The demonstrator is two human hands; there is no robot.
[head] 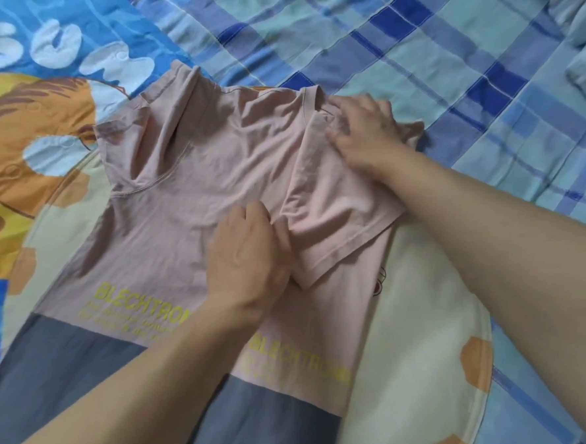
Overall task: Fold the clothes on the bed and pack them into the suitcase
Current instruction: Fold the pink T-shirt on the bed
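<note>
Head view: While only one garment is being worked, a pink T-shirt (192, 167) lies spread on the bed (432, 58).
Right side: sleeve folded inward over the chest.
Left side: not yet folded.
Right hand (362, 130): fingers straight, pressing flat near the collar.
Left hand (245, 253): fingers straight, flat on the shirt's middle.
Suitcase: not in view.
Progress: early, judging by this; folding and packing remain.

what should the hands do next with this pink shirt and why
Probably fold the other side in to match. The right sleeve already lies folded over the pink shirt, with the right hand flat near the collar and the left hand pressing the middle. The left sleeve lies unfolded and rumpled on the quilt.
</note>
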